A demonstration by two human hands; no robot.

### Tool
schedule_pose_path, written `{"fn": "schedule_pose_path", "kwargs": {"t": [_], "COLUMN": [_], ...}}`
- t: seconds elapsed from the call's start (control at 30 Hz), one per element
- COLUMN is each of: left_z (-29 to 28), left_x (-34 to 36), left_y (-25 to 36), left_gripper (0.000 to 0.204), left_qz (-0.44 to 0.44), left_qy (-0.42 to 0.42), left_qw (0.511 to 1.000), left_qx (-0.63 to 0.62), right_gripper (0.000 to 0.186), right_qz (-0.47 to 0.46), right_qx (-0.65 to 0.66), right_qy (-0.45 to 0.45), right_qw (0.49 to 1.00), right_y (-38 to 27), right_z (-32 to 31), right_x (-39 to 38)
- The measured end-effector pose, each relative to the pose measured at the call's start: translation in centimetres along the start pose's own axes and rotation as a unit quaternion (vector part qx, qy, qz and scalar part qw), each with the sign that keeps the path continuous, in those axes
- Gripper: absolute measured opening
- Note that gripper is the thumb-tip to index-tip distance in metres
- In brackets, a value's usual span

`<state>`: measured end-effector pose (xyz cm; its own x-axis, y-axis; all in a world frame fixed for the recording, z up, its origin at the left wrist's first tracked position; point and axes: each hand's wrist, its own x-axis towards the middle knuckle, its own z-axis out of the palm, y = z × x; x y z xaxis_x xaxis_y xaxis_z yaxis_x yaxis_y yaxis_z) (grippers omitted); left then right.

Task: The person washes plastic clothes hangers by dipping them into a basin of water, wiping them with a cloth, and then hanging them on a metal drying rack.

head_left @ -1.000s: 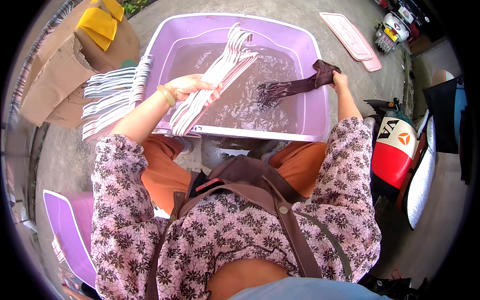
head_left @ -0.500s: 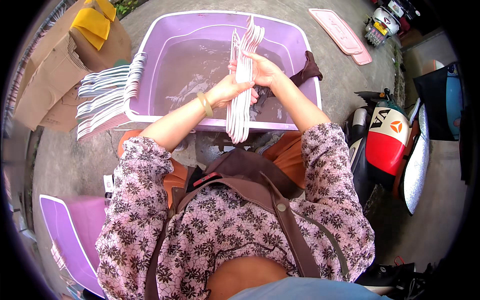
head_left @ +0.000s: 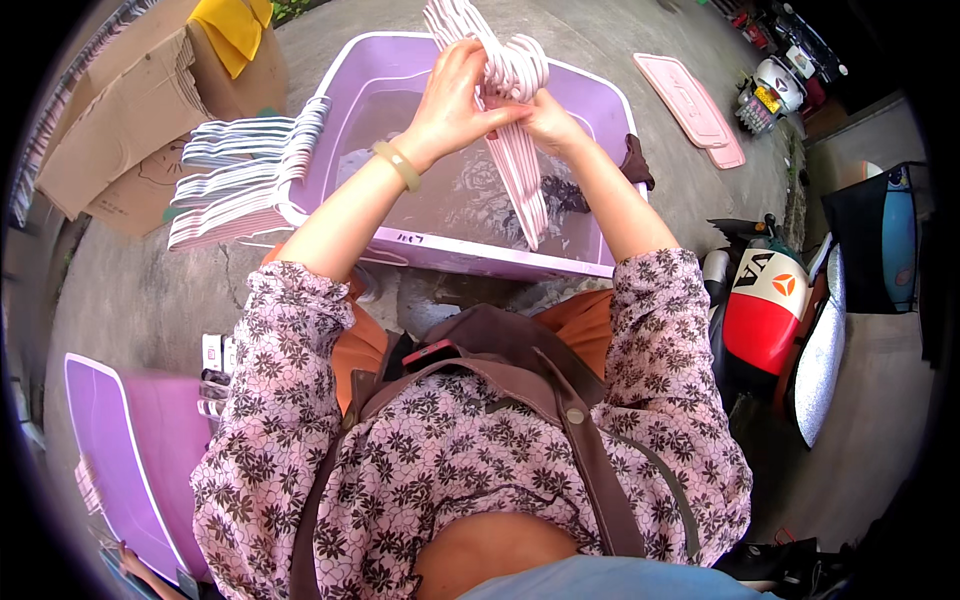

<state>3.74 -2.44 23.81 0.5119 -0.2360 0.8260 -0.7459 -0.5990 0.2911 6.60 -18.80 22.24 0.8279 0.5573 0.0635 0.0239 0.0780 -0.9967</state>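
Observation:
Both my hands are closed around a bundle of pale pink hangers (head_left: 517,190), held over a large purple tub (head_left: 450,250) of murky water. My left hand (head_left: 450,105) grips near the hooks, its thumb stretched across the bundle. My right hand (head_left: 550,122) holds the other side just below the hooks, its fingers partly hidden. The bundle slants, hooks to the upper left and lower ends over the tub's front. A dark cloth (head_left: 567,195) lies in the water, and another dark cloth (head_left: 636,162) hangs over the right rim. Several more hangers (head_left: 245,178) rest along the left rim.
Cardboard boxes (head_left: 125,110) with a yellow cloth (head_left: 232,35) stand far left. A second purple tub (head_left: 165,450) is at lower left, near another person's arm (head_left: 145,572). Pink lids (head_left: 685,105) lie at the far right. A red and white scooter (head_left: 768,310) stands right.
The hanger bundle has tilted from nearly upright to a slant, its lower ends swinging right and lifting. My left hand has moved up to the hooks.

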Motion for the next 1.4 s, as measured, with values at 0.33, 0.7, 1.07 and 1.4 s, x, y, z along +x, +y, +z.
{"fn": "schedule_pose_path", "kwargs": {"t": [0.33, 0.7, 1.07, 1.4], "left_z": [1.8, -0.1, -0.3, -23.2], "left_x": [-2.9, -0.7, 1.0, -13.1], "left_y": [-2.0, 1.3, -1.0, -17.6], "left_gripper": [0.025, 0.020, 0.040, 0.017], "left_qz": [-0.212, -0.139, -0.166, -0.370], "left_qy": [-0.156, -0.027, -0.277, -0.414], "left_qw": [0.931, 0.918, 0.929, 0.828], "left_qx": [-0.251, -0.371, -0.183, 0.079], "right_gripper": [0.019, 0.012, 0.017, 0.009], "right_qz": [0.025, 0.163, 0.210, 0.264], "right_qx": [-0.159, 0.014, -0.066, -0.073], "right_qy": [-0.050, -0.028, -0.012, 0.075], "right_qw": [0.986, 0.986, 0.975, 0.959], "right_y": [3.4, 0.2, 1.8, 1.8], "right_z": [2.8, 4.2, 0.6, -1.3], "right_x": [1.3, 0.7, 1.4, -3.0]}}
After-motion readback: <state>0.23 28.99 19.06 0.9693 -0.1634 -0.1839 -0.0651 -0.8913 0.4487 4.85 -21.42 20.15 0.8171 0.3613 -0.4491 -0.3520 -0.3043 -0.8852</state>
